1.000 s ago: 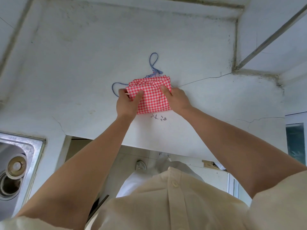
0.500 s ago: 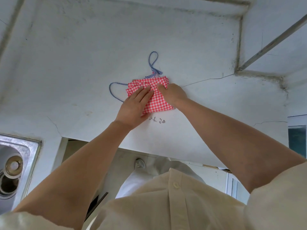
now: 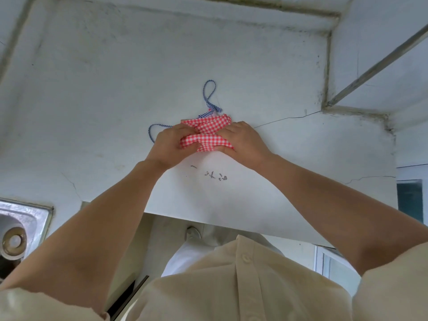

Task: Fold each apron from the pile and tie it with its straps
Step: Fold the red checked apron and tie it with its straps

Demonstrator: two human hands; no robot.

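From the head camera, the red-and-white checked apron (image 3: 208, 135) is a small folded bundle near the middle of the white worktop (image 3: 104, 93), a little way in from the front edge. The person holds it at both ends. The left hand (image 3: 170, 144) has its fingers curled over the left end of the bundle and grips the cloth. The right hand (image 3: 243, 141) has its fingers curled over the right end, with the thumb tucked along the near edge of the fabric. Between the two hands the cloth is bunched, with a crease running across its middle and the far layer standing up behind the near one. Whether the bundle rests on the worktop or is raised just off it cannot be told.

A blue-and-white striped strap (image 3: 208, 93) comes out from the far edge of the apron and lies in a narrow loop on the worktop beyond it. A second strap loop (image 3: 151, 133) curves out to the left and disappears behind the left hand.

Small dark scribbles (image 3: 216, 176) mark the worktop just nearer than the hands, and a thin crack (image 3: 284, 118) runs off to the right of the apron. A steel sink (image 3: 27, 216) with a round drain plug (image 3: 12, 240) sits at the lower left. The cream shirt (image 3: 231, 286) fills the bottom of the view.
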